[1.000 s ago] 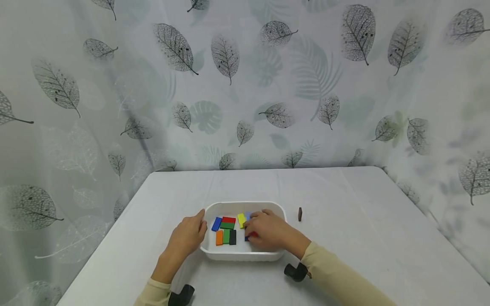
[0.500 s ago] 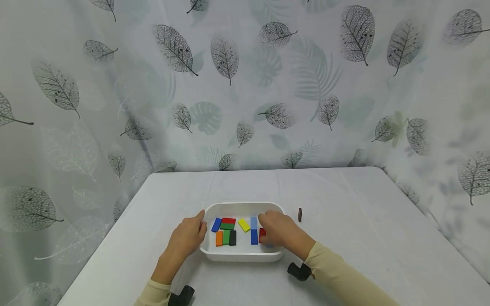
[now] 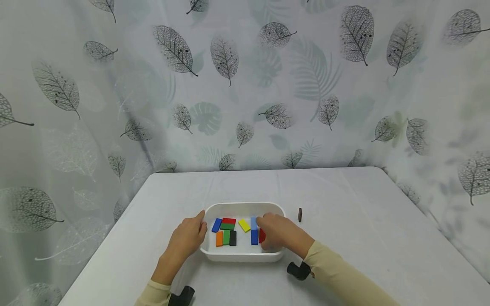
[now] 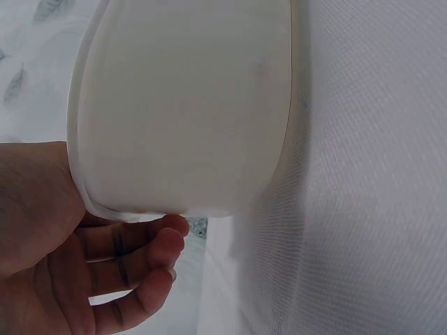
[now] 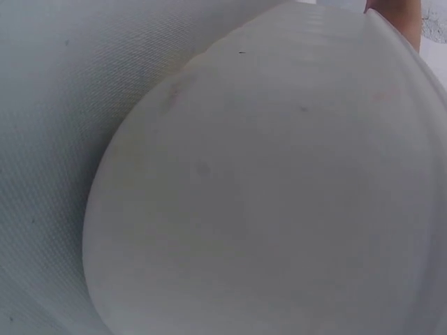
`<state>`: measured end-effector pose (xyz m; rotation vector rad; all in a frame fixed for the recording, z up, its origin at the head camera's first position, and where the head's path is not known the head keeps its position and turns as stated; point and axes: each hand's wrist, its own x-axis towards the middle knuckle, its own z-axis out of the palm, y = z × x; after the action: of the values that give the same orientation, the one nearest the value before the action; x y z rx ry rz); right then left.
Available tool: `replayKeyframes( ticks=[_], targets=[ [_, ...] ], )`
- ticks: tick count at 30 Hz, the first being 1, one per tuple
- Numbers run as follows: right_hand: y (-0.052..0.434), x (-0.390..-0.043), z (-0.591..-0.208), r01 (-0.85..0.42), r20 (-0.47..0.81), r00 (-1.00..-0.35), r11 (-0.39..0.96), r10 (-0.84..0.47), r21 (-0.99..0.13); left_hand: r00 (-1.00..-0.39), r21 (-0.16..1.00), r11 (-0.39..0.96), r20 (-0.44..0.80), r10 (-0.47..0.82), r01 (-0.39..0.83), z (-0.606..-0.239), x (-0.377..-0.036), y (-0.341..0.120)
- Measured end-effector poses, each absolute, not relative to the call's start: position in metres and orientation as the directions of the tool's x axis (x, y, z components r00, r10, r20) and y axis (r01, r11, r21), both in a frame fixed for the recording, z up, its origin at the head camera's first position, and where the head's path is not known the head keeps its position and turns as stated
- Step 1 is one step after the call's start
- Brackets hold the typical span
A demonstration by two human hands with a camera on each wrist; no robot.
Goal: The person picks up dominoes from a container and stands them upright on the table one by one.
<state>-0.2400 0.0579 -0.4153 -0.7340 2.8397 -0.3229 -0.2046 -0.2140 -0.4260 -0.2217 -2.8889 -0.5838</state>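
Observation:
A white tray (image 3: pixel 242 256) holds small flat coloured blocks. My left hand (image 3: pixel 186 236) grips its left end; in the left wrist view, the fingers (image 4: pixel 150 255) curl beneath the rim. Over the tray's right half, my right hand (image 3: pixel 279 231) has its thumb and forefinger at a red block (image 3: pixel 262 236), partly hidden by the hand. Left of that lie a light blue block (image 3: pixel 253 222) and a dark blue block (image 3: pixel 254 237), end to end. The right wrist view shows the tray's outer wall (image 5: pixel 265 181), not the right hand's fingertips.
In the tray, a yellow block (image 3: pixel 244 225) lies slanted. Left of it are blue (image 3: pixel 216 225), red (image 3: pixel 229 221), dark green (image 3: pixel 227 227), orange (image 3: pixel 219 239), green (image 3: pixel 226 237) and black (image 3: pixel 233 238) blocks. A brown piece (image 3: pixel 300 214) stands on the white table (image 3: pixel 344 204).
The right hand has moved right from over the blue column, uncovering the light blue and dark blue blocks. The yellow block has turned to a steeper slant. The left hand stays put.

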Motion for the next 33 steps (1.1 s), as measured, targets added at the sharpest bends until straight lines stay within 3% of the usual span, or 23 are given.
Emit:
replayKeyframes(
  ticks=[13, 33],
  targets=[
    [0.0545, -0.2373, -0.4199, -0.442, -0.109, -0.877, 0.874, -0.469, -0.203, -0.975, 0.367, 0.915, 0.199, 0.101, 0.170, -0.4270, -0.2035, -0.2135],
    [0.0573, -0.2441, -0.4207, -0.481, -0.005, -0.867, 0.837, -0.499, -0.261, -0.971, 0.363, 0.912, 0.209, 0.118, 0.189, -0.4268, -0.2050, -0.2146]
  ],
)
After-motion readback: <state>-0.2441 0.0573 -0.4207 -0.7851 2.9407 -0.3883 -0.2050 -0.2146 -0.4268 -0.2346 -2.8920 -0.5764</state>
